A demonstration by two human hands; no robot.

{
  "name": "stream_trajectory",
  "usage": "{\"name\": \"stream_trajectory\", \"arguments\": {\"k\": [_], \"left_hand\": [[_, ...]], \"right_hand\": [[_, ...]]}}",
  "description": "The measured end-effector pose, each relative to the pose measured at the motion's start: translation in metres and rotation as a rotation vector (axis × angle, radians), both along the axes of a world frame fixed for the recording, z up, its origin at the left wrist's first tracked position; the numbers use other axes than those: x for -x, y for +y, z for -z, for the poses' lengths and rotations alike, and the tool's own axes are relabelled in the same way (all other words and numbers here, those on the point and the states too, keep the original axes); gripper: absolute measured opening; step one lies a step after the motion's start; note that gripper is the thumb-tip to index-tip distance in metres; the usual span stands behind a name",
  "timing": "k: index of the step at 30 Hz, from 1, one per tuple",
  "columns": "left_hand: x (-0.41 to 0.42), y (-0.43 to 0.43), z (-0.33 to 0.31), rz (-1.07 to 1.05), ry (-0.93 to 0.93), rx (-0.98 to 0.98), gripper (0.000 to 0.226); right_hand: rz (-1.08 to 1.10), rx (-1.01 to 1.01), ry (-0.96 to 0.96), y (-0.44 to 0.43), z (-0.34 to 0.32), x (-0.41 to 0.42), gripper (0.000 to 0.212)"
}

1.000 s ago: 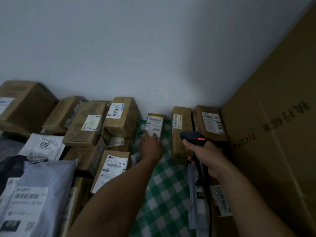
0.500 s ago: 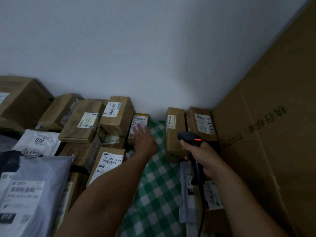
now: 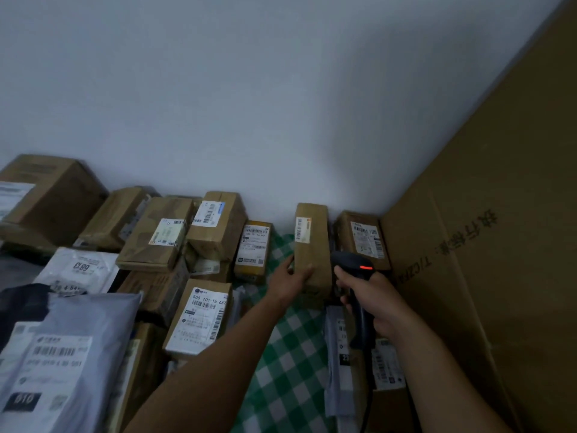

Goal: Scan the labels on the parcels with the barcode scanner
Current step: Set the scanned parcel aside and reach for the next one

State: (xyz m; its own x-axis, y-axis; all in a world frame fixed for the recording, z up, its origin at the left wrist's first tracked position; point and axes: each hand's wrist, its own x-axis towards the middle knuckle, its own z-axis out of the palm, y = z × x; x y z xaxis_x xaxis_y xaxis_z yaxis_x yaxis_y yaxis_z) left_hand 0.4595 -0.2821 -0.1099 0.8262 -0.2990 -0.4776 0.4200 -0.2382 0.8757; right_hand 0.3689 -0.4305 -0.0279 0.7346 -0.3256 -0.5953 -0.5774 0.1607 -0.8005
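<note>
Left hand (image 3: 293,275) grips narrow box (image 3: 313,257); right hand (image 3: 373,303) clasps barcode scanner (image 3: 352,263). Risk: narrow box tilts, label (image 3: 302,229) angles off beam, misread.

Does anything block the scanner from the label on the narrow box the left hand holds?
Nothing visible: the left hand grips the narrow box below its label, which is uncovered; the barcode scanner sits just right.

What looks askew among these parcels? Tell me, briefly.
Nothing looks damaged or spilled. The left-side boxes are heaped loosely, several tilted against each other. The narrow box stands on end by the wall, its label apparently turned sideways. The left hand holds its lower part.
</note>
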Motion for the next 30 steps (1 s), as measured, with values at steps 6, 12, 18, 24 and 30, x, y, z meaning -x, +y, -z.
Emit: {"name": "stream_trajectory", "arguments": {"k": [6,12,18,24,30], "left_hand": [[0.038,0.042,-0.058,-0.024,-0.149,0.182,0.075],[0.066,0.088,-0.111,-0.066,-0.278,0.127,0.057],[0.086,0.124,-0.159,-0.042,-0.419,0.125,0.047],[0.090,0.168,-0.183,0.103,-0.577,-0.129,0.046],[0.092,0.192,-0.191,0.285,-0.617,-0.372,0.040]], "right_hand": [[0.041,0.064,-0.097,0.028,-0.023,0.011,0.037],[-0.001,0.092,-0.225,0.073,-0.072,0.047,0.042],[-0.125,0.161,-0.265,0.110,-0.120,0.087,0.033],[-0.173,0.304,-0.307,0.129,-0.151,0.135,0.035],[-0.226,0.401,-0.315,0.144,-0.168,0.163,0.036]]}}
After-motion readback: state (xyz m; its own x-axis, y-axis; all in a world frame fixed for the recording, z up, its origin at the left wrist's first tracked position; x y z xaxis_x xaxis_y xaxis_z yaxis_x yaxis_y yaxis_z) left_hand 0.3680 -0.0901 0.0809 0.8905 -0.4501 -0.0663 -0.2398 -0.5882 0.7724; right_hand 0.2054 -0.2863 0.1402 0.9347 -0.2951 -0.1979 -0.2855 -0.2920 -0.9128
